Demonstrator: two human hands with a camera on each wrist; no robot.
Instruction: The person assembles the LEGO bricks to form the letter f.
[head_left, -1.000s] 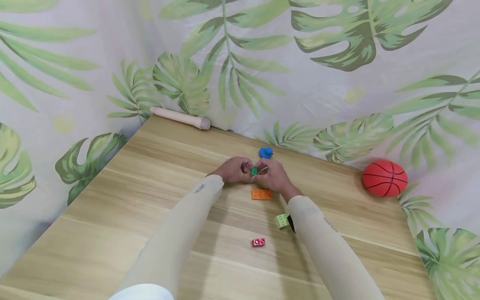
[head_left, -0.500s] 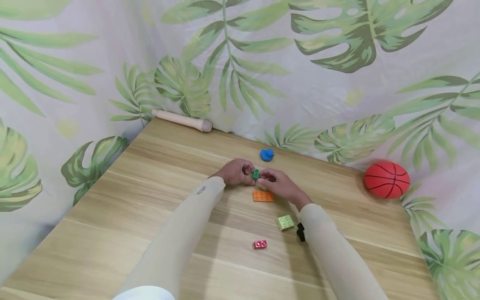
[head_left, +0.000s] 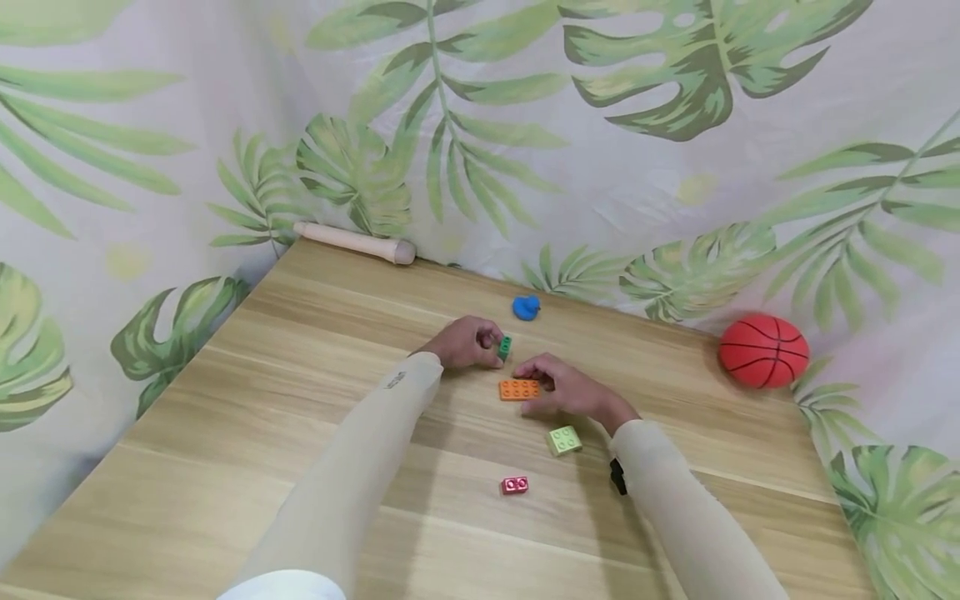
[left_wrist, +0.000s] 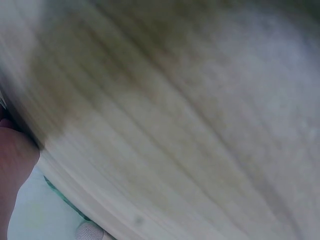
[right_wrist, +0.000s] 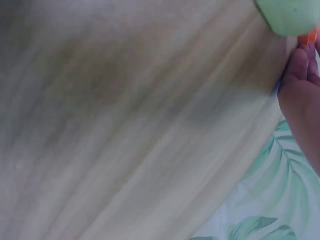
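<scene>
My left hand [head_left: 467, 343] pinches a small green toy brick [head_left: 506, 347] between thumb and fingertips in the head view. Just to its right, my right hand [head_left: 566, 390] reaches over the right end of an orange eight-stud brick [head_left: 519, 390]. Its fingers are on the far side and the thumb on the near side, spread apart; contact is hard to tell. In the right wrist view a bit of the orange brick [right_wrist: 311, 36] shows by the fingertips. A light green brick [head_left: 565, 440] and a red two-stud brick [head_left: 514, 486] lie closer to me.
A blue toy duck [head_left: 527, 307] sits behind the hands. By the back edge lies a pale microphone [head_left: 356, 242], and a red ball [head_left: 764, 351] rests at the far right. A black piece [head_left: 618, 477] is partly under the right sleeve. Leaf-print cloth [head_left: 480, 125] borders the wooden table [head_left: 300, 383].
My right hand has left the green brick and come down and right to the orange brick, its fingers spreading. The left hand keeps the green brick in nearly the same place.
</scene>
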